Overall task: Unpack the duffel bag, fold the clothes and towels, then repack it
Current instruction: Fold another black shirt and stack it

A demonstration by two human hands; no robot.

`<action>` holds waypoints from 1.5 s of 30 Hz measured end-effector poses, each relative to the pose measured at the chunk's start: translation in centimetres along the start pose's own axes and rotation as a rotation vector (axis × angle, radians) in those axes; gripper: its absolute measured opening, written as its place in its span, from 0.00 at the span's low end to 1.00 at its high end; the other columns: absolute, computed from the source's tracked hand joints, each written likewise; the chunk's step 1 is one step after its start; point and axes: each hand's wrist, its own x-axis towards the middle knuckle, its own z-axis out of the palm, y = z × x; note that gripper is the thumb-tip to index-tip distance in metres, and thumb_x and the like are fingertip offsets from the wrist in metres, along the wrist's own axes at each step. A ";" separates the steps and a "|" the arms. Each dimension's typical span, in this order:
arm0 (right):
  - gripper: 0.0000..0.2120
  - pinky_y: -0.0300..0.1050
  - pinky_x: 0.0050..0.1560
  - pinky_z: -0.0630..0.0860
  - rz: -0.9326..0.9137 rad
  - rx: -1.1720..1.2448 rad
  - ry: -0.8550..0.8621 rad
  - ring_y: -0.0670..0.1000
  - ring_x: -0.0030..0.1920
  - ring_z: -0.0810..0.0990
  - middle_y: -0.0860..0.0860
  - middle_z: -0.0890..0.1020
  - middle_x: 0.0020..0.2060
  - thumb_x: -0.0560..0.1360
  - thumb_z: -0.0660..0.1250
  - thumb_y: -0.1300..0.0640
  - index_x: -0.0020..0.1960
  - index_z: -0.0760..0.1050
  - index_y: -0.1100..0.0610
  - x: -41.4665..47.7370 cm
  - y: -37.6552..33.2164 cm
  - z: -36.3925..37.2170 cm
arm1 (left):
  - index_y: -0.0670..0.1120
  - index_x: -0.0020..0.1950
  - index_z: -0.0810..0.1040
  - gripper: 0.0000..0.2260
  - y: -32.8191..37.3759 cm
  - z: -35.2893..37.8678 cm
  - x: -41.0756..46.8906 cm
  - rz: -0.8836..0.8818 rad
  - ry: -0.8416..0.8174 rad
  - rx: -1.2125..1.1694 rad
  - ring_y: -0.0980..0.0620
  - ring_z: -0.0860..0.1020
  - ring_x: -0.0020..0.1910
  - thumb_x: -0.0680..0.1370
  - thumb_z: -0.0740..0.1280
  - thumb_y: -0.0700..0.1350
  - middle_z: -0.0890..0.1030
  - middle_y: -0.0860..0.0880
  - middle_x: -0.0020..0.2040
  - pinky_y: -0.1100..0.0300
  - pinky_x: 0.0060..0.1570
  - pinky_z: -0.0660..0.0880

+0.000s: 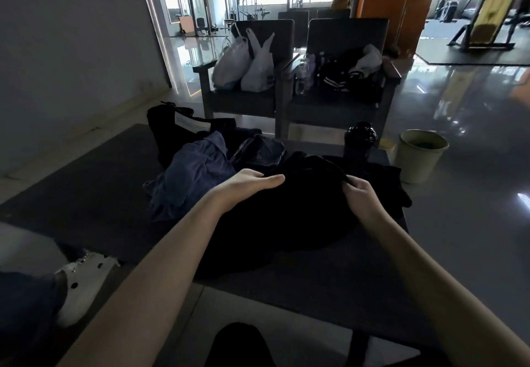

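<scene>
A black garment (286, 217) lies bunched on the dark low table (94, 203) in front of me. My left hand (252, 184) lies on its upper left part with fingers straight and together. My right hand (360, 194) pinches a fold of the same garment at its upper right. A blue-grey garment (192, 177) is heaped to the left of it. Behind that the black duffel bag (172, 128) lies open at the table's far left, with a dark patterned cloth (258, 151) beside it.
A black bottle (360, 138) stands at the table's far right edge. A pale bin (420, 154) is on the floor to the right. Two dark armchairs behind the table hold white plastic bags (246, 62) and dark clothes (350, 77). A white shoe (83, 280) is at lower left.
</scene>
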 end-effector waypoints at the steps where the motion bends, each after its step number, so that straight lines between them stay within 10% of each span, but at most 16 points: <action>1: 0.14 0.37 0.25 0.67 0.027 0.074 0.028 0.44 0.22 0.71 0.48 0.74 0.23 0.78 0.63 0.58 0.34 0.77 0.56 0.1 -0.5 -0.8 | 0.43 0.54 0.83 0.19 0.1 -0.3 -0.3 -0.007 -0.046 0.058 0.46 0.83 0.50 0.73 0.70 0.57 0.84 0.44 0.50 0.55 0.54 0.77; 8: 0.15 0.33 0.24 0.69 0.178 0.079 0.154 0.43 0.20 0.72 0.47 0.74 0.20 0.78 0.63 0.59 0.33 0.74 0.60 0.5 -1.1 -4.8 | 0.40 0.54 0.81 0.11 0.9 -0.5 -0.5 0.070 -0.012 -0.027 0.43 0.78 0.46 0.77 0.69 0.47 0.82 0.39 0.49 0.51 0.53 0.75; 12: 0.07 0.44 0.47 0.75 0.105 -0.242 0.186 0.52 0.44 0.79 0.51 0.81 0.41 0.74 0.64 0.59 0.47 0.80 0.54 0.6 -0.6 -5.4 | 0.40 0.53 0.81 0.12 2.1 0.5 -0.6 0.143 0.002 -0.063 0.47 0.79 0.42 0.79 0.66 0.48 0.82 0.43 0.45 0.60 0.43 0.76; 18: 0.36 0.25 0.53 0.67 -0.144 -0.339 -0.380 0.32 0.58 0.70 0.35 0.71 0.61 0.69 0.75 0.54 0.71 0.63 0.41 -1.5 -3.6 -1.9 | 0.45 0.51 0.82 0.08 4.6 2.3 -0.6 0.206 -0.093 -0.016 0.52 0.80 0.40 0.78 0.68 0.48 0.83 0.48 0.43 0.61 0.43 0.76; 24: 0.06 0.33 0.32 0.66 -0.303 -0.534 -0.120 0.37 0.27 0.72 0.45 0.76 0.29 0.72 0.70 0.63 0.40 0.79 0.53 -1.0 -4.2 -1.8 | 0.45 0.45 0.82 0.02 5.1 2.1 0.1 0.293 0.056 0.401 0.53 0.78 0.39 0.75 0.70 0.42 0.78 0.52 0.38 0.63 0.40 0.73; 28: 0.07 0.30 0.31 0.67 -0.260 -0.513 -0.033 0.42 0.32 0.73 0.47 0.78 0.31 0.75 0.66 0.64 0.42 0.80 0.54 -1.3 -5.5 -3.8 | 0.48 0.46 0.80 0.07 3.0 1.5 1.3 0.230 0.350 0.690 0.46 0.78 0.48 0.73 0.64 0.39 0.78 0.47 0.49 0.51 0.51 0.77; 33: 0.07 0.43 0.41 0.72 -0.184 -0.386 0.088 0.48 0.37 0.77 0.52 0.81 0.35 0.74 0.65 0.62 0.42 0.81 0.54 -0.9 -6.1 -6.7 | 0.44 0.54 0.78 0.12 1.0 0.3 2.3 0.133 0.557 0.513 0.44 0.77 0.51 0.75 0.59 0.36 0.80 0.43 0.53 0.57 0.44 0.71; 39: 0.07 0.41 0.39 0.71 -0.111 -0.448 0.169 0.48 0.35 0.77 0.52 0.81 0.34 0.74 0.66 0.58 0.39 0.81 0.53 -0.9 -5.7 -8.6 | 0.43 0.56 0.77 0.10 2.7 -1.1 2.2 0.127 0.576 0.393 0.46 0.77 0.50 0.77 0.61 0.40 0.79 0.45 0.51 0.57 0.48 0.73; 45: 0.08 0.46 0.42 0.72 0.036 -0.668 0.241 0.58 0.44 0.79 0.57 0.81 0.38 0.72 0.63 0.59 0.42 0.80 0.59 -0.7 -4.2 -9.7 | 0.39 0.47 0.81 0.09 4.7 -1.6 0.7 0.174 0.396 0.177 0.53 0.74 0.30 0.78 0.67 0.44 0.77 0.46 0.35 0.65 0.30 0.69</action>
